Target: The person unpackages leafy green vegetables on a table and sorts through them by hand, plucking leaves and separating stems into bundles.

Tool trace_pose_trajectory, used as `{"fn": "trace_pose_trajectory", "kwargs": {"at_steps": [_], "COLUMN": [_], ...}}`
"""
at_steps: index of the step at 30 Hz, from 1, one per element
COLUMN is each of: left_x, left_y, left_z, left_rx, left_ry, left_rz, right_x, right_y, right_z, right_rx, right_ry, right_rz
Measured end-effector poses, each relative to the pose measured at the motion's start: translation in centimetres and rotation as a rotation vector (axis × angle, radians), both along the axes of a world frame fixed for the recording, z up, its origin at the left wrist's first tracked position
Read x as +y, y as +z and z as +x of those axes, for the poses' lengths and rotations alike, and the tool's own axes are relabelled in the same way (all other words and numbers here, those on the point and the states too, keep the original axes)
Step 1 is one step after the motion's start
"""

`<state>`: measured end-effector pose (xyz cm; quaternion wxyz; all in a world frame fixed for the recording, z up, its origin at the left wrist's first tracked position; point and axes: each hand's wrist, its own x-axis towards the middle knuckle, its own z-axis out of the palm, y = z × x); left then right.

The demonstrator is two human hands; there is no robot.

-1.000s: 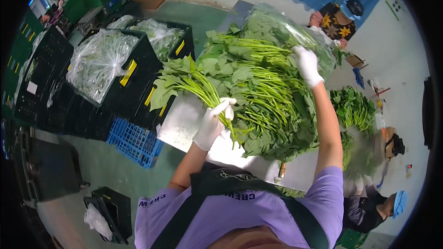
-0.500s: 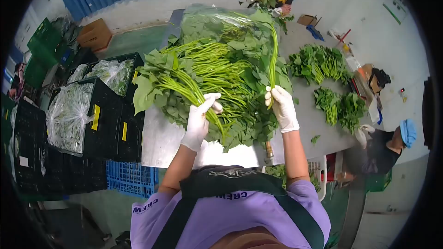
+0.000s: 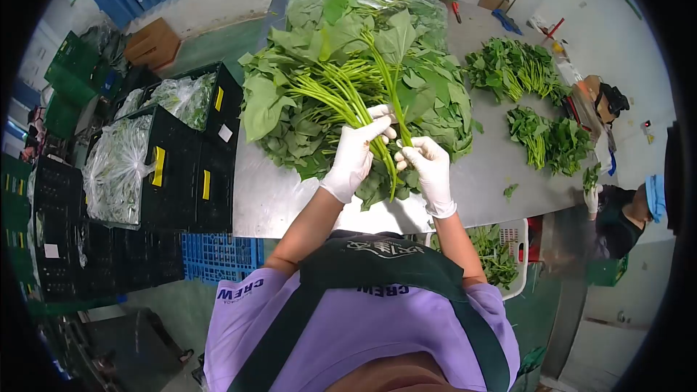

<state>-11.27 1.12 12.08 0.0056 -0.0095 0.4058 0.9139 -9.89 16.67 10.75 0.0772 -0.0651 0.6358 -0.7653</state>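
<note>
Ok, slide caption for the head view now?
Left hand holds leafy stems, right hand pinches more, over a heap of greens.

The word "CREW" is printed on the left sleeve (image 3: 247, 301) and front of the purple shirt (image 3: 363, 330); white lettering (image 3: 385, 247) on the green apron (image 3: 377, 267) cannot be fully read.
</note>
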Motion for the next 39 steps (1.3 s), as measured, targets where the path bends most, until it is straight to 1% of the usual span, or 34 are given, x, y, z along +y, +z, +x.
{"fn": "trace_pose_trajectory", "kwargs": {"at_steps": [4,5,6,8,9,10,11,13,14,16,18,19,20,22,24,25,27,28,30,32,33,34,36,37,38,39], "left_x": [0.2,0.2,0.4,0.8,1.1,1.3,1.1,1.3,1.5,1.9,1.9,2.1,1.7,1.0,-1.5,-3.1,-5.8,-6.7,-7.4,-7.5,-7.3,-7.5,-7.6,-8.1,-8.2,-8.3], "left_y": [-0.9,-1.1,-0.7,-0.8,-0.6,-0.4,-1.0,-0.8,-0.7,-0.4,0.3,0.4,0.2,0.6,1.7,1.5,1.5,1.3,0.6,-0.7,-0.7,-1.3,-1.5,-2.2,-2.0,-1.6], "left_z": [0.5,0.6,0.7,1.1,1.3,1.4,1.4,1.9,2.0,2.0,1.9,1.8,1.5,1.2,0.8,0.6,0.7,0.8,1.0,1.1,1.5,1.9,2.1,2.4,2.9,3.4], "left_rx": [-0.021,-0.02,-0.003,-0.029,-0.03,-0.03,0.009,-0.007,-0.012,-0.021,0.002,0.001,0.069,0.117,0.115,0.099,0.131,0.121,0.153,0.091,0.013,-0.002,-0.027,0.04,0.034,0.031], "left_ry": [-0.056,-0.066,-0.028,-0.029,-0.03,-0.032,-0.052,-0.097,-0.116,-0.087,-0.061,0.009,0.024,0.128,0.268,0.343,0.344,0.331,0.352,0.343,0.345,0.315,0.315,0.277,0.308,0.338], "left_rz": [-0.037,-0.05,-0.125,-0.147,-0.179,-0.21,-0.253,-0.302,-0.327,-0.333,-0.32,-0.253,-0.156,-0.013,0.113,0.039,0.115,0.154,0.112,0.085,0.092,0.129,0.136,0.102,0.069,0.034], "right_x": [0.6,1.1,1.0,0.6,0.2,0.2,0.1,0.2,0.3,-0.1,0.6,1.8,3.2,6.9,13.6,20.4,27.2,29.1,33.3,30.0,29.3,28.3,18.5,13.2,10.1,6.9], "right_y": [-0.3,-0.8,-0.6,0.2,2.1,2.3,2.2,1.2,0.6,2.3,1.8,0.5,-0.6,-2.0,-3.1,-6.3,-7.0,-6.1,-11.5,-12.4,-13.6,-14.7,-6.6,-1.6,0.9,3.5], "right_z": [0.3,0.0,0.0,-0.1,0.0,-0.3,-0.5,-1.2,-1.7,-0.6,-0.8,-1.0,-1.0,-0.3,0.6,1.1,3.8,6.5,9.2,9.9,9.2,8.4,4.8,2.9,0.5,-1.3], "right_rx": [-0.064,-0.06,-0.062,-0.06,-0.074,-0.081,-0.129,-0.182,-0.184,-0.126,-0.104,-0.063,-0.074,-0.017,-0.009,-0.042,-0.007,-0.156,-0.254,-0.323,-0.419,-0.511,-0.187,-0.078,0.073,0.13], "right_ry": [0.089,0.149,0.19,0.269,0.282,0.269,0.23,0.151,0.113,-0.054,-0.1,-0.069,-0.102,-0.174,-0.464,-0.432,-0.745,-0.84,-0.921,-0.838,-0.806,-0.776,-0.591,-0.584,-0.481,-0.366], "right_rz": [0.085,0.126,0.09,0.017,-0.032,-0.04,-0.125,-0.26,-0.309,-0.372,-0.434,-0.54,-0.659,-0.946,-1.164,-1.289,-1.542,-1.675,-1.367,-1.049,-0.976,-0.902,-0.355,-0.079,0.053,0.094]}}
